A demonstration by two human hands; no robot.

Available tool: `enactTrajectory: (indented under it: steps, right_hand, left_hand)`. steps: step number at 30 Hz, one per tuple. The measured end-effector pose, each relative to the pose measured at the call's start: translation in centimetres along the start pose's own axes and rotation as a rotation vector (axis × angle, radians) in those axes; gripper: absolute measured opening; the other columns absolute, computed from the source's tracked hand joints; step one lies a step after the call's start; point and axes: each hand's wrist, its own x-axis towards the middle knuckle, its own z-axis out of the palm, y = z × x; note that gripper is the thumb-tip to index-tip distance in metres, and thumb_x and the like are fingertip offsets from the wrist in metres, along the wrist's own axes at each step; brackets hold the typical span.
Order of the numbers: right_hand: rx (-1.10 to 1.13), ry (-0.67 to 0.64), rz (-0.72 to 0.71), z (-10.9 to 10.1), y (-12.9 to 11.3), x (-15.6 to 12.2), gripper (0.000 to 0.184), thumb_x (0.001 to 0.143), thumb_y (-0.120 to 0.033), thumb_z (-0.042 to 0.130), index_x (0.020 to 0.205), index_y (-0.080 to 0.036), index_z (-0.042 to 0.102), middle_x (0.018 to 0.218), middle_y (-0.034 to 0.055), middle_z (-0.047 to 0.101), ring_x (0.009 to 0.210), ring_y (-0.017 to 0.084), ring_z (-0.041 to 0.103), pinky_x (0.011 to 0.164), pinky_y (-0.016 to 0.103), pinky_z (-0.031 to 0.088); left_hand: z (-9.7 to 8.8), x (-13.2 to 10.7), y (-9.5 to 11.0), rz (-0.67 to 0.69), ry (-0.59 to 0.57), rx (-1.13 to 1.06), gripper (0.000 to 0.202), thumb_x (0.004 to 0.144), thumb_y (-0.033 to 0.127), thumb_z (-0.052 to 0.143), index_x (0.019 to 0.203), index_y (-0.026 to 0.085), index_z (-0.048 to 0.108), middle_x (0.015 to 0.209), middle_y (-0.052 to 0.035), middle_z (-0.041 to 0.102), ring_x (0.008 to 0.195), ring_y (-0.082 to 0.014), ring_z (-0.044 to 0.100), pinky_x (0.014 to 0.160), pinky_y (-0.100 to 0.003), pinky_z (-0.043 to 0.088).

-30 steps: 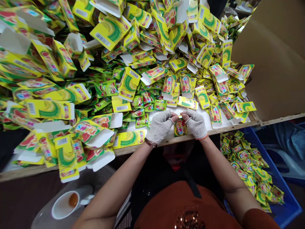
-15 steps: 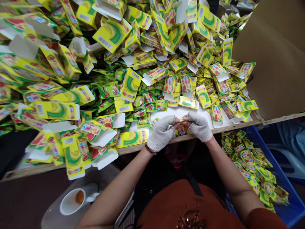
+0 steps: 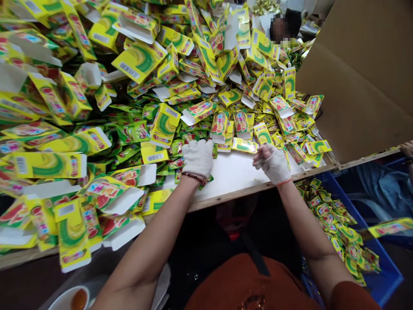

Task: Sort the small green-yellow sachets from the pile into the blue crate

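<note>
My left hand [image 3: 197,159], in a white fingerless glove with a beaded bracelet at the wrist, lies palm down on the green sachets [image 3: 177,148]. Its fingers curl downward, so whatever they grip is hidden. Over the white tabletop [image 3: 230,172], my right hand [image 3: 274,163] is lifted in a matching glove. Its bare fingers are loosely bent and apart, with nothing visible in them. Close beyond it are a yellow carton [image 3: 244,145] lying flat and another carton [image 3: 263,133].
Open printed cartons [image 3: 140,60] pile up at the left and back. A brown cardboard panel [image 3: 355,77] stands at right. Below it, a blue crate [image 3: 383,275] holds yellow packs; a blurred yellow pack [image 3: 392,227] shows over its right side. A mug [image 3: 69,297] stands lower left. Another person's hand [image 3: 407,148] shows at the right edge.
My hands were together on a small pack at the table edge; now they are apart. The left has moved forward onto the green sachets. The pack has left my hands, and the view has shifted.
</note>
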Motion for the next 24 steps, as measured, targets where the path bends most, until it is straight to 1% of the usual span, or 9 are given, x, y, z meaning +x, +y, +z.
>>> enactTrajectory:
  steps: [3, 5, 8, 12, 14, 16, 19, 22, 24]
  right_hand:
    - [-0.54, 0.115, -0.184, -1.5, 0.8, 2.6, 0.023, 0.087, -0.042, 0.057, 0.088, -0.02, 0.063, 0.083, 0.0059, 0.067, 0.079, 0.02, 0.065, 0.075, 0.034, 0.054]
    - [-0.892, 0.222, -0.292, -3.7, 0.4, 4.4, 0.018, 0.085, -0.023, 0.052, 0.094, -0.018, 0.067, 0.097, 0.0108, 0.068, 0.099, 0.024, 0.063, 0.096, 0.039, 0.05]
    - [-1.249, 0.243, -0.2, -6.8, -0.6, 6.8, 0.039, 0.08, -0.01, 0.047, 0.114, -0.014, 0.067, 0.116, 0.016, 0.064, 0.111, 0.028, 0.059, 0.102, 0.042, 0.047]
    - [-1.483, 0.059, 0.0, -8.0, -1.5, 8.7, 0.056, 0.08, -0.011, 0.049, 0.135, -0.023, 0.057, 0.121, 0.0143, 0.061, 0.101, 0.028, 0.062, 0.088, 0.041, 0.051]
    - [-1.546, 0.045, 0.04, -7.8, -2.0, 8.9, 0.051, 0.083, -0.014, 0.048, 0.131, -0.025, 0.059, 0.116, 0.0138, 0.061, 0.094, 0.027, 0.063, 0.082, 0.04, 0.051]
    - [-1.579, 0.121, 0.033, -7.7, -2.7, 8.7, 0.039, 0.082, -0.016, 0.05, 0.118, -0.022, 0.065, 0.111, 0.0145, 0.062, 0.091, 0.027, 0.062, 0.079, 0.039, 0.049]
    - [-1.505, 0.262, -0.102, -7.6, -3.9, 7.6, 0.02, 0.078, -0.014, 0.053, 0.092, -0.019, 0.065, 0.099, 0.0125, 0.063, 0.092, 0.026, 0.059, 0.08, 0.038, 0.048]
    - [-1.187, 0.316, -0.297, -6.4, -4.4, 5.5, 0.004, 0.077, -0.018, 0.054, 0.075, -0.02, 0.057, 0.082, 0.0064, 0.061, 0.084, 0.022, 0.056, 0.079, 0.035, 0.047]
    - [-0.878, 0.252, -0.286, -4.4, -4.1, 4.0, 0.006, 0.076, -0.025, 0.058, 0.075, -0.021, 0.053, 0.073, 0.0016, 0.056, 0.072, 0.018, 0.053, 0.07, 0.031, 0.046]
  left_hand:
    - [0.3, 0.0, 0.1, -0.065, 0.028, 0.016, 0.025, 0.085, 0.024, 0.052, 0.107, 0.018, 0.062, 0.106, -0.0182, 0.064, 0.106, -0.0381, 0.056, 0.086, -0.05, 0.041]
    - [0.5, -0.3, -0.1, -0.094, 0.078, -0.017, 0.021, 0.083, 0.029, 0.056, 0.1, 0.018, 0.063, 0.105, -0.0174, 0.064, 0.105, -0.0377, 0.056, 0.086, -0.049, 0.041]
    - [0.6, -0.7, -0.5, -0.117, 0.145, -0.199, 0.015, 0.084, 0.032, 0.053, 0.088, 0.019, 0.06, 0.097, -0.0125, 0.065, 0.098, -0.0317, 0.058, 0.082, -0.042, 0.041]
    - [0.5, -1.0, 0.2, -0.233, 0.202, -0.653, 0.013, 0.082, 0.033, 0.054, 0.078, 0.021, 0.053, 0.07, -0.0011, 0.058, 0.069, -0.0183, 0.054, 0.065, -0.029, 0.04]
    - [0.4, -1.2, 0.8, -0.297, 0.182, -0.87, 0.015, 0.079, 0.034, 0.058, 0.075, 0.021, 0.051, 0.063, 0.0022, 0.052, 0.06, -0.015, 0.05, 0.058, -0.026, 0.039]
    - [0.4, -1.3, 1.3, -0.35, 0.143, -1.03, 0.014, 0.078, 0.033, 0.058, 0.076, 0.021, 0.052, 0.06, 0.0034, 0.051, 0.056, -0.0139, 0.049, 0.054, -0.024, 0.04]
    - [0.6, -1.4, 1.6, -0.372, 0.132, -1.155, 0.01, 0.077, 0.029, 0.056, 0.079, 0.02, 0.054, 0.062, 0.0028, 0.053, 0.057, -0.0133, 0.051, 0.053, -0.023, 0.041]
    - [0.6, -1.2, 2.1, -0.344, 0.135, -1.21, 0.009, 0.077, 0.027, 0.057, 0.081, 0.019, 0.055, 0.066, 0.0018, 0.056, 0.061, -0.0131, 0.052, 0.056, -0.023, 0.042]
    - [0.6, -0.9, 2.7, -0.329, 0.101, -1.217, 0.01, 0.077, 0.028, 0.057, 0.081, 0.018, 0.056, 0.066, 0.0014, 0.056, 0.061, -0.0134, 0.051, 0.056, -0.023, 0.042]
